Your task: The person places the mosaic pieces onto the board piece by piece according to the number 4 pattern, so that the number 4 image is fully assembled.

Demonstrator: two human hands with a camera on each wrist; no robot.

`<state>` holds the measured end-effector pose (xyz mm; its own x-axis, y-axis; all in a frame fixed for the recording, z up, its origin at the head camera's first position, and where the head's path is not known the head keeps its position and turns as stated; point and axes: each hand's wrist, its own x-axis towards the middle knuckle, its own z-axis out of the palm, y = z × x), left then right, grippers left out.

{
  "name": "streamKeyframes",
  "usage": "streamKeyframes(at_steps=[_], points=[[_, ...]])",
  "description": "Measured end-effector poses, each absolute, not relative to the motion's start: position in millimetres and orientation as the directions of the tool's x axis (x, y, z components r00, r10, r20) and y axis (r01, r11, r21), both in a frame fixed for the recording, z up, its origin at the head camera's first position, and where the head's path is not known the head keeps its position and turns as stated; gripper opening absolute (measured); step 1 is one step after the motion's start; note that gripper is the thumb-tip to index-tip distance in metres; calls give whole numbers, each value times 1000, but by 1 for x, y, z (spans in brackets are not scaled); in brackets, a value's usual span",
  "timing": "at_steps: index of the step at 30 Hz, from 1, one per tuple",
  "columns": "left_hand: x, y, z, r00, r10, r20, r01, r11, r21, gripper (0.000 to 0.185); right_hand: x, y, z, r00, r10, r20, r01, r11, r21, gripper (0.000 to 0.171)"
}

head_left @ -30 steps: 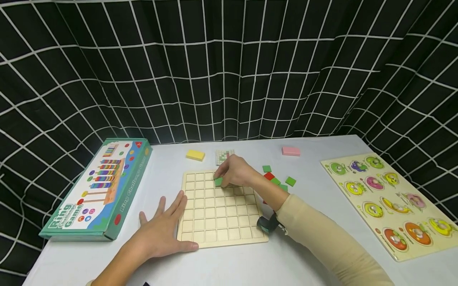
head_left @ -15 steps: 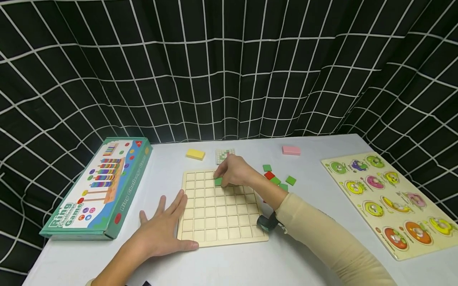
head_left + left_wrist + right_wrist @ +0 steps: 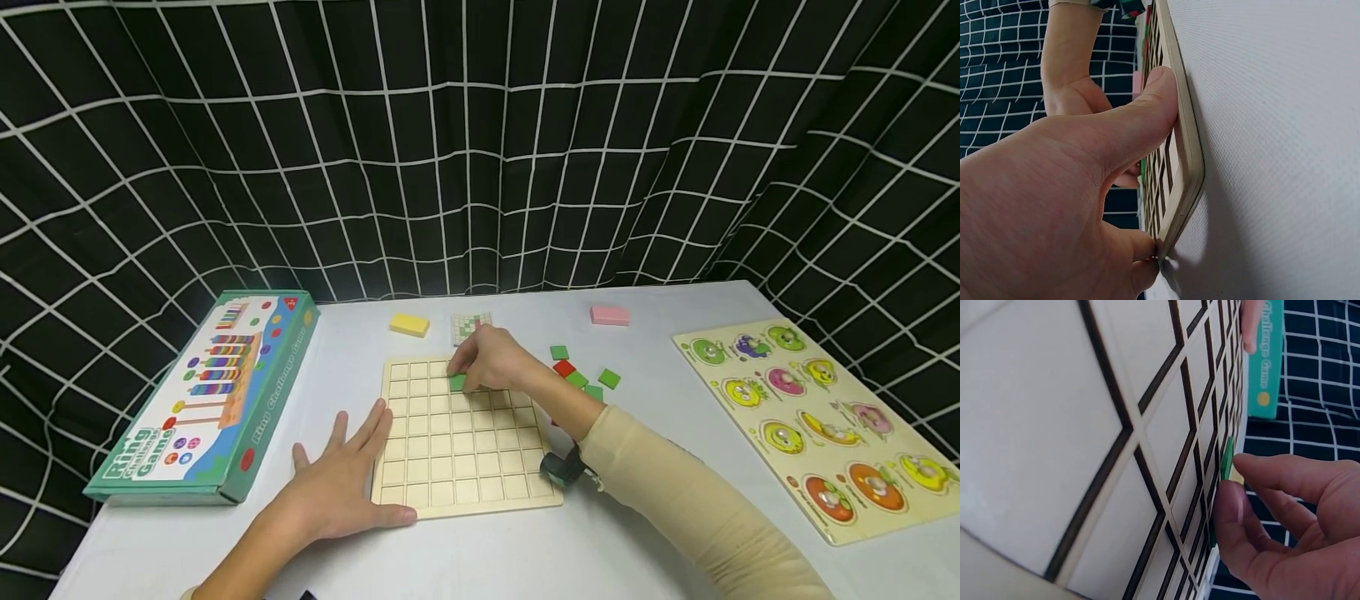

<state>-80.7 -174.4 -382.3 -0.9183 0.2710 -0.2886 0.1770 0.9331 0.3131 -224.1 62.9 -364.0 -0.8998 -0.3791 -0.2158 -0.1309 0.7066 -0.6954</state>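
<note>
My left hand (image 3: 341, 487) lies spread at the near left corner of a wooden grid board (image 3: 442, 467). Its thumb rests on the front rim, and the other fingertips touch the left side. Over the board's far rows, my right hand (image 3: 495, 358) pinches a small square green tile (image 3: 458, 382) between thumb and fingers. In the right wrist view that green tile (image 3: 1227, 459) stands at the fingertips, against the grid. A second green piece (image 3: 1212, 532) shows lower down, partly behind the thumb. Part of the far rows is hidden under my right hand.
Loose green tiles (image 3: 609, 379) and a red tile (image 3: 564, 367) lie right of the board. Behind it are a patterned card (image 3: 467, 327), a yellow block (image 3: 409, 325) and a pink block (image 3: 610, 316). A game box (image 3: 202, 400) sits left, a fruit puzzle board (image 3: 817, 425) right.
</note>
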Motion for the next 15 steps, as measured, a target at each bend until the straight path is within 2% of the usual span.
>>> streamKeyframes(at_steps=[15], points=[[-82, -174, -382, -917, 266, -297, 173, 937, 303, 135, -220, 84, -357, -888, -432, -158, -161, 613, -774, 22]])
